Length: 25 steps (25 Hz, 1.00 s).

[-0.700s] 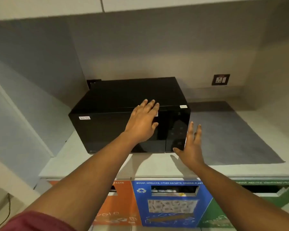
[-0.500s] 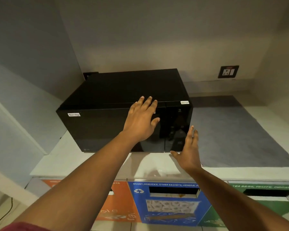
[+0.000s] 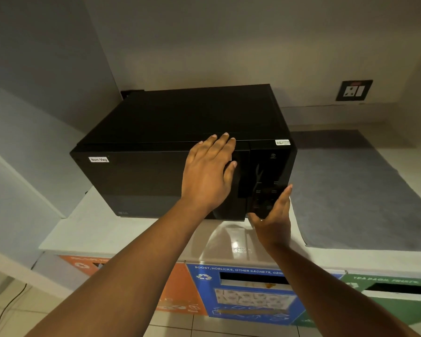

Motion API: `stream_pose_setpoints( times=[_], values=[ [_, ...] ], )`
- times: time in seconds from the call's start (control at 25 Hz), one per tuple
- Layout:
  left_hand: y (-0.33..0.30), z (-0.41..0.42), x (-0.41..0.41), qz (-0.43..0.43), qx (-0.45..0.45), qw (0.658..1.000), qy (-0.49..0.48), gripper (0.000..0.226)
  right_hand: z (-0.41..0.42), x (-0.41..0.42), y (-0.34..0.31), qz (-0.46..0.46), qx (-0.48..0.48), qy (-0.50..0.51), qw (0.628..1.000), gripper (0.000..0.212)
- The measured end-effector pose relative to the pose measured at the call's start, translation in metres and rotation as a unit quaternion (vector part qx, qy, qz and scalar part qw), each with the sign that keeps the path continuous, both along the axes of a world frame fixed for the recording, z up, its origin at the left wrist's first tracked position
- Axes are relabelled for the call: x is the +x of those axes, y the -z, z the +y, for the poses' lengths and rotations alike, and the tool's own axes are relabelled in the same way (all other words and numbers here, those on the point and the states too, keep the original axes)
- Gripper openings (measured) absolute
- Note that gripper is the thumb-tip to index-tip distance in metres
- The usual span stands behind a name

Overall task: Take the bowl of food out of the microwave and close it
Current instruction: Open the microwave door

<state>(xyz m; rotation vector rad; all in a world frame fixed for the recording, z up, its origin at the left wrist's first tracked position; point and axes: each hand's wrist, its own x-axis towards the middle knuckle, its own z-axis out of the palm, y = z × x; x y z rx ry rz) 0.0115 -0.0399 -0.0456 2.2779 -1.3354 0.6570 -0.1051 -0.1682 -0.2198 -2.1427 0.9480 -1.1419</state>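
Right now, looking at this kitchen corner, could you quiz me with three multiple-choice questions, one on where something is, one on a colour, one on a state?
1. Where does the left hand rest?
A. flat on the microwave door
B. on the wall socket
C. in a bin slot

2. What colour is the middle bin panel under the counter?
A. yellow
B. blue
C. white

3. How is the microwave door?
A. wide open
C. removed
B. shut

Answers: 1 A, the palm lies against the dark door front while the right hand is at the control panel's lower edge. 2 B, it sits between orange and green panels. 3 B, the door lies flush, no inside shows.
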Motion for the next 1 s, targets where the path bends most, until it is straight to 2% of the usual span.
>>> stream_pose_setpoints(
  times=[0.16,0.36,0.4,0.48,0.6,0.76,0.88,1.0],
  values=[
    [0.003,0.013,-0.008,0.010,-0.001,1.000,0.010,0.049,0.003,0.001,0.000,0.004,0.001,0.003,1.000,0.130],
    [-0.006,0.031,-0.023,0.080,-0.070,0.994,0.038,0.042,0.007,-0.005,-0.018,0.054,0.115,-0.064,0.990,0.129],
    [-0.010,0.034,-0.025,0.099,-0.090,0.990,0.045,0.037,0.009,-0.008,-0.023,0.073,0.114,-0.054,0.989,0.127],
    [-0.021,0.041,-0.030,0.132,-0.101,0.986,0.031,0.030,0.013,-0.015,-0.040,0.095,0.050,-0.009,0.994,0.119],
    [-0.042,0.055,-0.038,0.183,0.017,0.983,-0.027,0.034,0.018,-0.015,-0.088,0.109,-0.094,0.016,0.989,0.109],
    [-0.069,0.082,-0.042,0.227,0.214,0.946,-0.084,0.037,0.019,0.009,-0.158,0.192,-0.247,-0.047,0.949,0.089],
    [-0.081,0.109,-0.040,0.231,0.313,0.911,-0.136,0.042,0.026,0.025,-0.188,0.271,-0.238,-0.077,0.929,0.081],
    [-0.083,0.145,-0.027,0.282,0.342,0.879,-0.177,0.064,0.039,0.035,-0.189,0.318,-0.225,-0.062,0.919,0.081]
  ],
)
